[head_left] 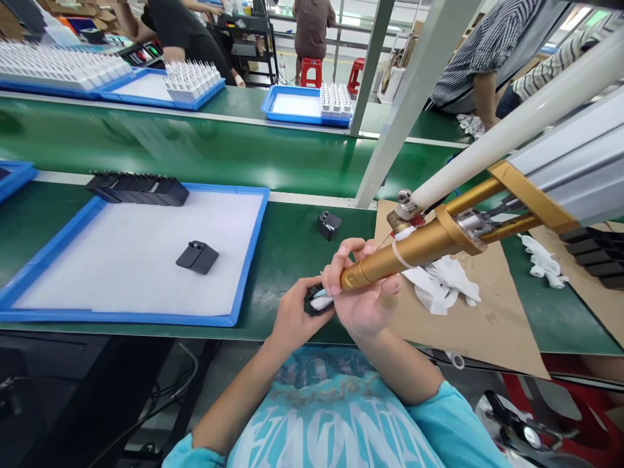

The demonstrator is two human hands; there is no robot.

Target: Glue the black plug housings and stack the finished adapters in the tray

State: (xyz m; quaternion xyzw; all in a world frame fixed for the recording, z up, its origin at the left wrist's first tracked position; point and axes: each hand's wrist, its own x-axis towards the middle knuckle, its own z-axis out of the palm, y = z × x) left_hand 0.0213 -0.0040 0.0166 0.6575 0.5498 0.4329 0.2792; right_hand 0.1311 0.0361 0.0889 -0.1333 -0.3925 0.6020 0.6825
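My left hand point(298, 315) is closed around a small black plastic housing point(316, 305), its open side facing up with something pale inside. My right hand point(363, 305) grips the front end of a gold cylindrical dispenser point(409, 250). The dispenser's narrow tip points down into the housing, partly hidden by my fingers. Just beyond my hands, a black plug adapter point(329, 225) stands on the green bench. Another black adapter point(197, 257) lies on a white-lined tray with a blue rim point(248, 260) to the left.
A row of black adapters point(139, 190) lines the tray's far edge. Crumpled white wipes point(441, 286) lie on cardboard point(497, 312) to the right. A slanted metal post point(414, 104) rises ahead. Across the green belt point(219, 153) are blue trays of white parts point(192, 81) and several people.
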